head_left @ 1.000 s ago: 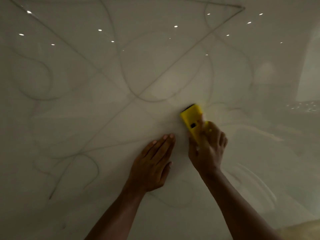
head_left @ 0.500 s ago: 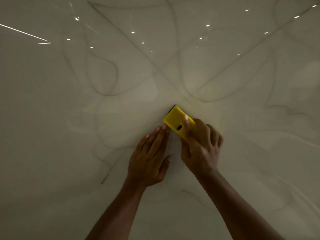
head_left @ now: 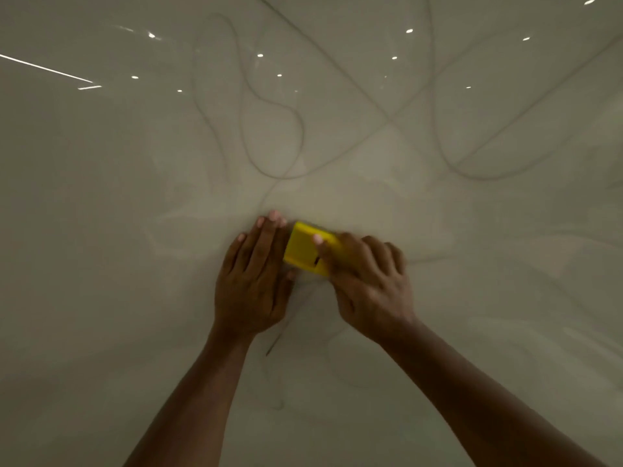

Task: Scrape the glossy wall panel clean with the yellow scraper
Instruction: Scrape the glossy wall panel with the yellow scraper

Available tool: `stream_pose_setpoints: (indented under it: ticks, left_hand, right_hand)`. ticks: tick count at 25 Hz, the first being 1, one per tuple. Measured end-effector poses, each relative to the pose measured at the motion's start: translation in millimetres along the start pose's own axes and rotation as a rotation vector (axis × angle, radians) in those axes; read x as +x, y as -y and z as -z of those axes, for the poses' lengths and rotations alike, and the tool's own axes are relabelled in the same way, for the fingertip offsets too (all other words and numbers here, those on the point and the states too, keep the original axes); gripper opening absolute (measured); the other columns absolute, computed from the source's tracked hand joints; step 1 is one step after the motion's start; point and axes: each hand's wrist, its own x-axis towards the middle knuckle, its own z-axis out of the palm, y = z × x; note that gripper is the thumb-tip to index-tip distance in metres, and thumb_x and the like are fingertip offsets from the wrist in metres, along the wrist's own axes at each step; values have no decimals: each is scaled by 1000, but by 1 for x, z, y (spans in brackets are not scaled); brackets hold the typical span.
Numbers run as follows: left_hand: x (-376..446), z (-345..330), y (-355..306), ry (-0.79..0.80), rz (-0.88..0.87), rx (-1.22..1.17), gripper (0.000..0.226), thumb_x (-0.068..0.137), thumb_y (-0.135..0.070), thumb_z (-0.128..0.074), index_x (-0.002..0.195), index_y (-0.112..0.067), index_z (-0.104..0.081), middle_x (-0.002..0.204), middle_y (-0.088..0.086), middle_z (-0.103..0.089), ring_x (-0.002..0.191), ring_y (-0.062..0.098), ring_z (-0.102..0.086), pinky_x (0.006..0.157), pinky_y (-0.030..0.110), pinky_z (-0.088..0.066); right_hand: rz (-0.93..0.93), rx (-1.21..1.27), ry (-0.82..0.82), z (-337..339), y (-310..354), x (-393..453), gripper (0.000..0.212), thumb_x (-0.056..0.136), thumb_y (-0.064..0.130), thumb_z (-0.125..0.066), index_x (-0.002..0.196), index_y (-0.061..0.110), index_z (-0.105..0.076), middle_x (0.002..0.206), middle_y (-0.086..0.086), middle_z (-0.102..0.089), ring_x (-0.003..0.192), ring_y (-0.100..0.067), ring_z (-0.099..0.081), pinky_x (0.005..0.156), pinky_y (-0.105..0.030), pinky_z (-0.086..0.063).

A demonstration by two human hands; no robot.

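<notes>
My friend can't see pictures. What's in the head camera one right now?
A right hand presses a yellow scraper against a shiny pale wall panel marked with thin curving grey lines. The left hand lies flat on the panel right beside the scraper.

One small yellow plastic scraper [head_left: 305, 248], a flat block with a single dark slot in its face. Two bare hands: one left hand [head_left: 253, 281] and one right hand [head_left: 369, 284], with two bare forearms below them. One glossy pale beige wall panel [head_left: 118, 214] fills the whole view. Small round reflected light spots [head_left: 260, 55] on it number roughly ten (some are faint), plus two bright reflected streaks [head_left: 47, 69] at the left. The thin grey looping lines on the panel overlap too much to count.
</notes>
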Motion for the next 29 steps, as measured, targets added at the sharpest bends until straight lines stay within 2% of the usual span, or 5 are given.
stream_pose_setpoints:
  ticks: [5,9,14,18,29]
  left_hand:
    - [-14,9,41,-27,96,61,67,108,-38,-33,166,-6,-22,175,8,-17,162,24,-20,131,40,-18]
    - [-20,16,74,-33,183,56,65,109,-36,-27,167,-6,-21,177,4,-11,162,26,-19,131,39,-16]
    - [-27,19,91,-19,227,68,65,107,-29,-29,167,-7,-19,176,6,-13,163,24,-17,132,41,-16]
    - [-39,17,90,-28,273,86,64,105,-27,-30,165,-4,-25,174,12,-22,162,26,-19,132,42,-16]
    - [-63,10,70,-28,388,67,63,109,-34,-24,163,-1,-26,172,12,-21,163,24,-14,130,48,-19]
  right_hand:
    - [-103,7,-87,-11,2,43,52,98,24,-65,149,23,-56,132,-12,-65,104,-35,-54,85,-44,-40]
    - [421,12,69,-20,17,51,55,97,14,-54,152,19,-52,132,-14,-65,108,-35,-55,90,-45,-43]
    - [210,-27,-2,-29,31,91,59,95,10,-47,153,20,-50,133,-15,-63,108,-34,-51,90,-47,-40]
    - [599,-26,82,-30,43,76,52,97,15,-51,149,21,-56,132,-15,-66,110,-34,-62,92,-47,-43]
    - [508,81,48,-44,54,59,48,103,12,-48,149,22,-56,130,-16,-66,104,-36,-63,90,-46,-46]
